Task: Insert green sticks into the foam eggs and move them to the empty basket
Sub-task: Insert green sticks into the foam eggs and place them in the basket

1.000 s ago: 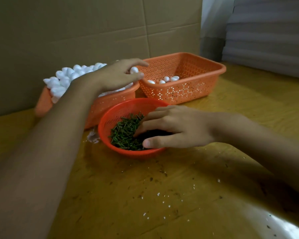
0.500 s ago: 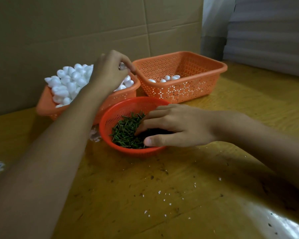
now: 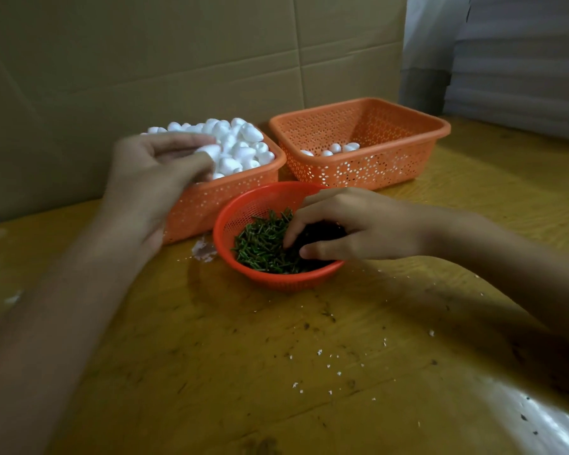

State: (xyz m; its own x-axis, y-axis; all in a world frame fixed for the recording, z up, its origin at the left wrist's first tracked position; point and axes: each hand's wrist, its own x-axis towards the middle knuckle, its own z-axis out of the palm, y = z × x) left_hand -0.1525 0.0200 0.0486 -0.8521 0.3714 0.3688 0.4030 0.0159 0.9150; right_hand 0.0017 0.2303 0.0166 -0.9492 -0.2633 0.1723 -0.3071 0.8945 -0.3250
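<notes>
1 foam egg (image 3: 210, 150), we judge light, dentable; left fingers (image 3: 193, 163) pinch its sides. Right fingers (image 3: 304, 221) among green sticks (image 3: 260, 244), grip unclear.

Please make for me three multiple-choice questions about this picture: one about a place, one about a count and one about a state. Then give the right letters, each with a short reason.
1. Where do the green sticks lie?
A. in the round red basket
B. in a glass jar
C. in a blue box

2. How many foam eggs show in the right orange basket?
A. none
B. a few
C. a heap above the rim

3. What is the left hand doing?
A. lying flat on the table
B. pinching a white egg
C. holding scissors

Answers:
1 A: the green sticks cover the bottom of the round red basket.
2 B: only a small cluster lies on its bottom.
3 B: the white egg sits between its thumb and fingers.
</notes>
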